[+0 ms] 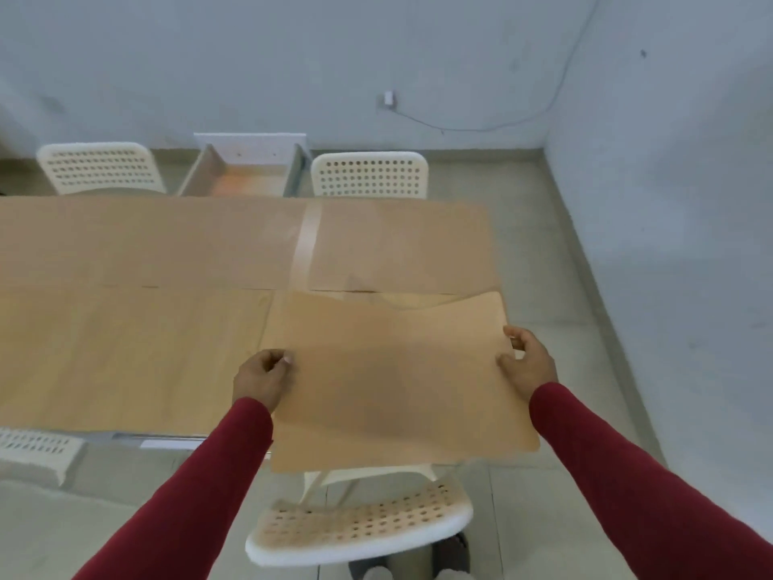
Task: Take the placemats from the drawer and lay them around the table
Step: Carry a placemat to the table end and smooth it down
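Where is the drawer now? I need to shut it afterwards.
In the head view, the drawer stands open on the table's far side, between two white chairs, against the wall.

A tan rectangular placemat (389,383) overhangs the near right edge of the light wooden table (125,349), above a white perforated plastic chair (359,529). Beyond the table's far edge, an open drawer (247,171) sits between two more white perforated chairs (100,167) (370,174).

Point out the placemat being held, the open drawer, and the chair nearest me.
placemat (397,383), head view, middle of its top face
drawer (247,184), head view, its inside floor
chair (359,525), head view, perforated top of the backrest
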